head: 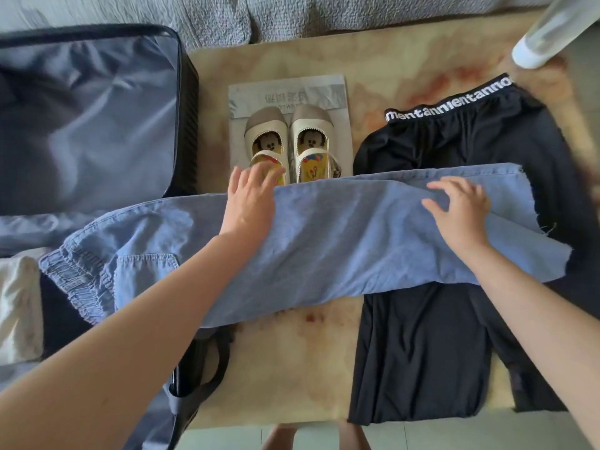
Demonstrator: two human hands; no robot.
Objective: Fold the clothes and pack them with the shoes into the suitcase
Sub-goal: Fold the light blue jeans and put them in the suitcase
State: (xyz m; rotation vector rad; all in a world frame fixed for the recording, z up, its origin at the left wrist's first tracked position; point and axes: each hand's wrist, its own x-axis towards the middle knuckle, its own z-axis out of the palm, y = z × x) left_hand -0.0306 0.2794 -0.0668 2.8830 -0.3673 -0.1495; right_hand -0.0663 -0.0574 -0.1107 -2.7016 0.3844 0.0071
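Note:
Light blue trousers (341, 241) lie sideways across the marbled table (285, 368), the elastic waist at the left hanging over the open suitcase (87, 118). My left hand (250, 203) rests flat on their upper edge near the middle, fingers spread. On the leg end at the right, my right hand (461, 211) presses with fingers slightly bent. A pair of cream children's shoes (289, 141) stands on a paper sheet just behind the trousers. Black trousers (454, 336) with a lettered waistband lie under the blue ones on the right.
A folded white cloth (19, 306) lies in the lower half of the suitcase at the left. Behind the table runs a grey quilted sofa (292, 14). A white cylindrical object (545, 34) juts in at the top right. The floor and my legs show below the table's near edge.

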